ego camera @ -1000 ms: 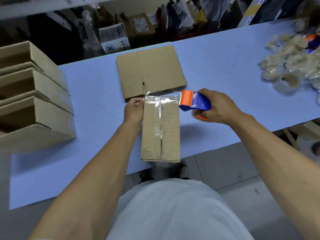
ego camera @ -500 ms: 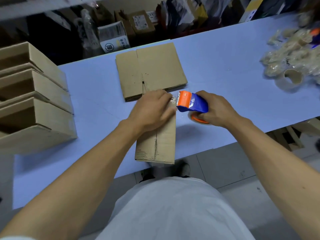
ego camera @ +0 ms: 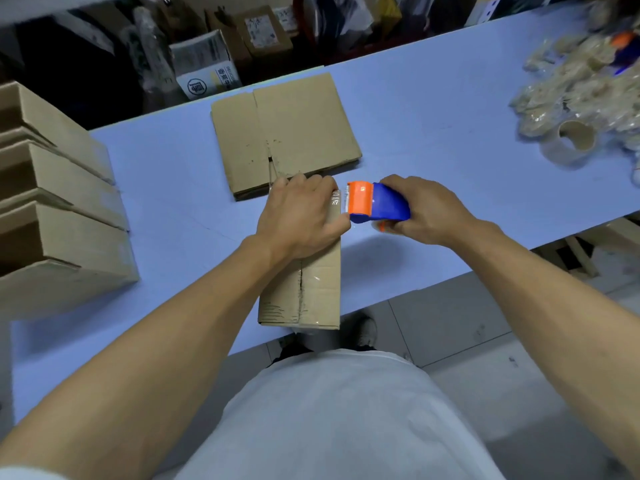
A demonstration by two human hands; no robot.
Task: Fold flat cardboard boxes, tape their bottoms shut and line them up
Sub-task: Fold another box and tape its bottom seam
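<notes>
Table (ego camera: 433,109), big and blue, has hardly changed since half a second ago. Folded boxes (ego camera: 59,216) still sit in a row at 9 o'clock, and flat cardboard (ego camera: 287,133) lies at 12 o'clock. In the middle, the box (ego camera: 311,289) stays put. Left hand (ego camera: 301,216) still presses flat on its far end, fingers laid out over the clear tape. Right hand (ego camera: 429,213) still grips the blue and orange tape gun (ego camera: 375,204), touching the box at 3 o'clock.

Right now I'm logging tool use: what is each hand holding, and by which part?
Right hand grips the tape dispenser by its blue body. Left hand presses on the box top's far end.
</notes>
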